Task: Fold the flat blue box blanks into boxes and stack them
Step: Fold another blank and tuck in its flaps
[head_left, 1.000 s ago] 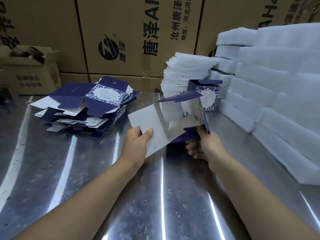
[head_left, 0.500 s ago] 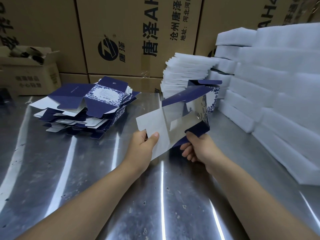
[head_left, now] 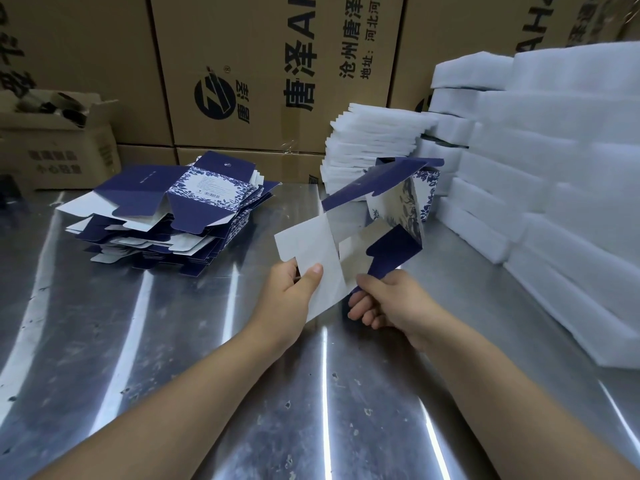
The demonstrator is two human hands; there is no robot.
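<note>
Counter (head_left: 173, 341): shiny metal, under both forearms.
Left hand (head_left: 289, 299): thumb and fingers pinch the box blank's (head_left: 360, 237) white flap.
Right hand (head_left: 388, 299): fingers curled, pinching the blank's blue lower edge.
Box blank: half opened, held above the counter.
Pile of blanks (head_left: 173, 216): far left, on the counter.
Folded box (head_left: 427, 188): behind the held blank, beside white foam (head_left: 554, 168).

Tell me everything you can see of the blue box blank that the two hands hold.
The box blank looks like thin card, dark blue outside with a floral panel, white inside. It is half opened into a tube, tilted, held above the metal table. The left hand pinches its white flap, thumb on top; the right hand holds its lower blue edge.
</note>
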